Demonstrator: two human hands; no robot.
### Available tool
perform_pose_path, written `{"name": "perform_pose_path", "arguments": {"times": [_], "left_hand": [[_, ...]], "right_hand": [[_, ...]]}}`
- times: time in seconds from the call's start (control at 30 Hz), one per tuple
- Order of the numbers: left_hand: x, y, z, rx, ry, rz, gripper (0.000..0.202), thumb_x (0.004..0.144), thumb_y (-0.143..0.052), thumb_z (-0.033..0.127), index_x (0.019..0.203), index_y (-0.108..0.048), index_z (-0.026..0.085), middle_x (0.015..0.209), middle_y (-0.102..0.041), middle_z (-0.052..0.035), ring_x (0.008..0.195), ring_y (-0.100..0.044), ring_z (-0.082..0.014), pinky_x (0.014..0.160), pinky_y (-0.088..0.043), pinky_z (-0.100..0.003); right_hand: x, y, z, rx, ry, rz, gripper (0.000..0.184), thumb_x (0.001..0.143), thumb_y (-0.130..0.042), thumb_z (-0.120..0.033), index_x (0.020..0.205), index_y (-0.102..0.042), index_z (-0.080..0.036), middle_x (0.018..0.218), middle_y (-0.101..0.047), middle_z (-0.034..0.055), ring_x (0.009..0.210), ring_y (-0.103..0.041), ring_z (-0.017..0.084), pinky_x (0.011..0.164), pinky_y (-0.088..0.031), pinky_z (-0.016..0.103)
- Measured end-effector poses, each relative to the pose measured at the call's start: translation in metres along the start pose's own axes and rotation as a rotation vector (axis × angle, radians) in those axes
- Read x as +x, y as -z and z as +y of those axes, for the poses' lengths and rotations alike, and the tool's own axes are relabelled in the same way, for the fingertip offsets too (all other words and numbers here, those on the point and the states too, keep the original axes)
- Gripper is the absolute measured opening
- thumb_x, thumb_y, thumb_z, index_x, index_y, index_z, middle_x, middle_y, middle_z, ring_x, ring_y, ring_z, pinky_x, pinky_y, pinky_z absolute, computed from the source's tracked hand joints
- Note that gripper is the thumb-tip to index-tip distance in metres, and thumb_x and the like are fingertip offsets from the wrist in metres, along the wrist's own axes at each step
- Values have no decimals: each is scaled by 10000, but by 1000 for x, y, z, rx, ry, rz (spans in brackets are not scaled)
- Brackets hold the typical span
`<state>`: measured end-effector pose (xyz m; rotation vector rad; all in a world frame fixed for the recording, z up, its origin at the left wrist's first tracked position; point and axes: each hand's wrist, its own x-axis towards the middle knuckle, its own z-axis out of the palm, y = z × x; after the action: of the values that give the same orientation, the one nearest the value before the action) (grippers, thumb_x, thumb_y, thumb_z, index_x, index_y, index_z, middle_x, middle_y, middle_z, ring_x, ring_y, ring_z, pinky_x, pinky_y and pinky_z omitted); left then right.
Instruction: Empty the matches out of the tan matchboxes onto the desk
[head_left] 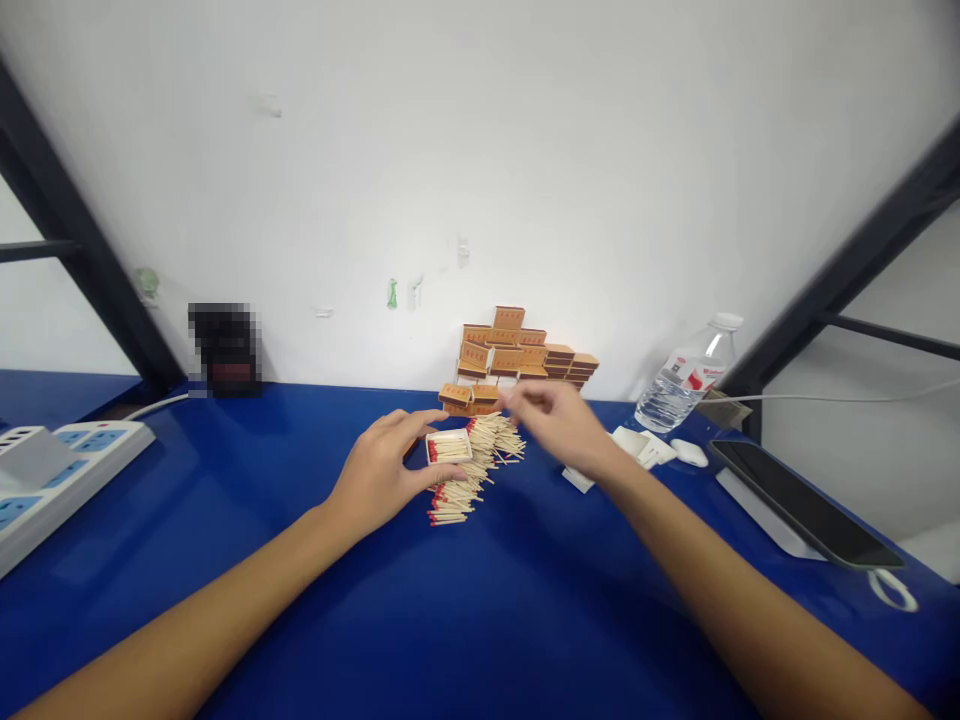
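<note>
My left hand [375, 472] grips a small white matchbox tray [454, 435] between thumb and fingers. Red-headed matches lie side by side inside it. Just right of and below the tray, a loose pile of wooden matches [491, 438] spreads over the blue table. Above the pile's right side is my right hand [559, 425], thumb and fingers drawn together in a pinch; whatever is between them is too small to make out. Behind the pile, several orange-brown matchboxes [507, 358] are stacked against the wall, the nearest close to my right fingertips.
A clear water bottle [679, 388] leans toward the right at the back. White pieces [637, 445], a white case [688, 453] and a dark phone [802, 500] lie right. A power strip [112, 445] sits left; a pixelated dark object [225, 350] stands back left.
</note>
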<state>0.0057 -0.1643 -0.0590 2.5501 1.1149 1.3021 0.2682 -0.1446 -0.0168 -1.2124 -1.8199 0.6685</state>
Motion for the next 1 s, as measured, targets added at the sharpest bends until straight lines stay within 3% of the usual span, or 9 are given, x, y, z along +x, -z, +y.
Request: {"name": "perform_pose_path", "arguments": {"times": [0.07,0.17,0.4,0.57,0.63,0.8,1.0], "left_hand": [[0,1,1,11,-38,-21,650,804,-866,501,1348,-619,244,1040,-763,-42,969,-698,-246,877,-555,-410],[2,2,3,19,-84,-42,679,814,-868,472,1386,-580,247,1042,-776,-36,988,-700,-249,903,-538,-415],[3,1,2,-48,-86,-85,725,820,-872,437,1444,-533,288,1156,-793,-38,1130,-705,-255,1008,-530,-437],[1,-1,-1,-54,-40,-185,760,846,-842,472,1494,-485,295,1276,-756,-62,1276,-639,-287,1086,-501,-500],[1,1,0,-39,-15,-224,807,832,-838,525,1513,-467,304,1355,-713,-75,1338,-592,-307,1112,-485,-525],[1,7,5,6,-98,-341,1248,595,-895,729,1621,-332,295,1614,-461,-149,1498,-387,-407,1202,-385,-615],[3,9,1,39,-171,-343,1130,715,-896,601,1638,-297,344,1595,-484,-118,1488,-397,-394,1208,-372,-613]], "right_hand": [[-15,-23,-9,158,-22,-184,421,941,-641,-586,838,-724,-186,723,-658,22,654,-555,159,622,-407,295],[-25,-40,-10,287,-65,-261,443,917,-676,-617,897,-730,-178,769,-665,16,678,-561,148,643,-415,287],[-27,-30,-7,356,-199,-335,522,864,-696,-693,757,-668,-182,656,-560,-29,525,-374,90,493,-249,260],[-29,-28,-7,355,-207,-357,473,829,-761,-645,876,-738,-175,760,-675,10,553,-459,97,501,-321,256],[-30,-28,-4,337,-187,-350,441,855,-750,-613,887,-745,-173,763,-686,18,557,-477,101,506,-342,257],[-31,-30,2,173,-85,-229,340,908,-721,-517,902,-744,-178,781,-714,41,644,-586,146,575,-436,280],[-41,-32,-6,-158,167,-223,120,937,-687,-321,876,-723,-224,754,-722,9,609,-563,144,601,-416,292]]}}
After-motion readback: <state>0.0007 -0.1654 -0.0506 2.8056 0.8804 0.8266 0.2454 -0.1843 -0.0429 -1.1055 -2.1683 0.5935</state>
